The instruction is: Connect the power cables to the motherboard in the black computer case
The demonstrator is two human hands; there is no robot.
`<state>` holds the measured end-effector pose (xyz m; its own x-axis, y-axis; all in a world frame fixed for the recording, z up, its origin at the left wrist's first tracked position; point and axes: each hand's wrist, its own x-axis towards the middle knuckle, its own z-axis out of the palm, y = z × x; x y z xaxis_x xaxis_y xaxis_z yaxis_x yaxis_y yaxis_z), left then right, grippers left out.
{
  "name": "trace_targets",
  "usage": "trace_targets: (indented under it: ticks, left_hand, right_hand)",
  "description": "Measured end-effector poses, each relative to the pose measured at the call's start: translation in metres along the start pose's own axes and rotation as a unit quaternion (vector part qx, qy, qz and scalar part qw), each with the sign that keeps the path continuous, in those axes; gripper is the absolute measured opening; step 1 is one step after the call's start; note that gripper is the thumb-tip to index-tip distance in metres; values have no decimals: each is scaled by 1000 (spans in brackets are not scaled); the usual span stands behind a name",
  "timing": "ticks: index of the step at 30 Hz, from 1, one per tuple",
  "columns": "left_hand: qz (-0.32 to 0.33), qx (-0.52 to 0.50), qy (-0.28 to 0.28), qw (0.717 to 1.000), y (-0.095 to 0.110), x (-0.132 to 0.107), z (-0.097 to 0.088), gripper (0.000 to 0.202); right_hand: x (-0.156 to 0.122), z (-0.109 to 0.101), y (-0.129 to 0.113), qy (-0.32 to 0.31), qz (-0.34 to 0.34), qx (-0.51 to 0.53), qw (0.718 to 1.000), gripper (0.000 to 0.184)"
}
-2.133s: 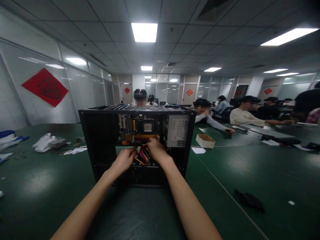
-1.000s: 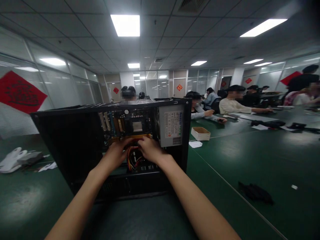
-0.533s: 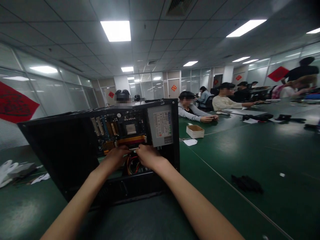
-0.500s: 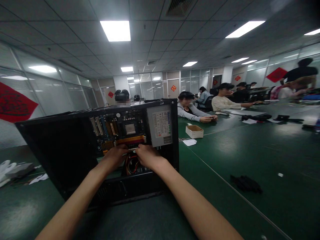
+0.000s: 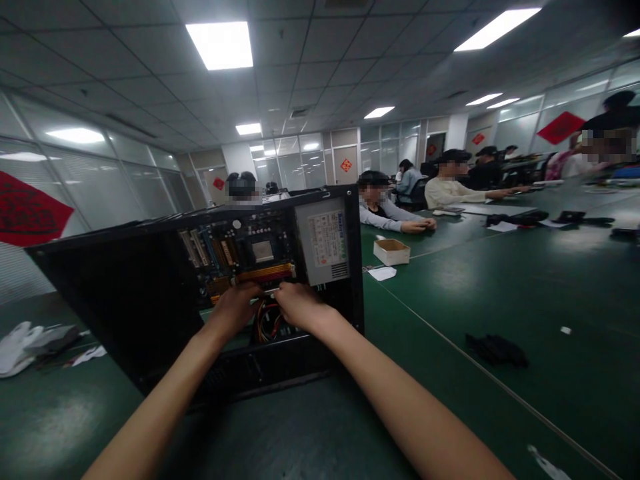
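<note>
A black computer case stands open-sided on the green table, tilted in my view. Inside it are a motherboard with a bare silvery processor square, orange memory slots and a labelled power supply. Just below the slots, my left hand and my right hand meet with fingers closed. A thin pale strip shows between the fingertips, too small to name. Red, yellow and black cables are bunched under my hands. The backs of my hands hide most fingertips.
Right of the case lie an open cardboard box, white paper and a black cloth-like item. A white bag and grey object sit at left. Several people work across the table.
The view has tipped down slightly, so the ceiling and background sit higher. My hands stay at the same spot in the case, fingers still closed around the pale strip.
</note>
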<state>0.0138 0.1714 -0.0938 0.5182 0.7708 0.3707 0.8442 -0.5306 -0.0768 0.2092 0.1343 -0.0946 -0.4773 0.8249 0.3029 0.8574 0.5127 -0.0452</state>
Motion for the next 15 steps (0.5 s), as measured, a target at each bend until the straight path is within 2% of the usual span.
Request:
trace_targets:
  ticks: [4,15]
  left_hand:
    - [-22,75,-26,997,8,-3,-5,26]
    - [-55,97,-20,994,10,-4,-7,26]
  right_hand:
    - [0,-1,0,-11,1,3,1000,29]
    - [-2,-1,-2,-7,11,2,1000,28]
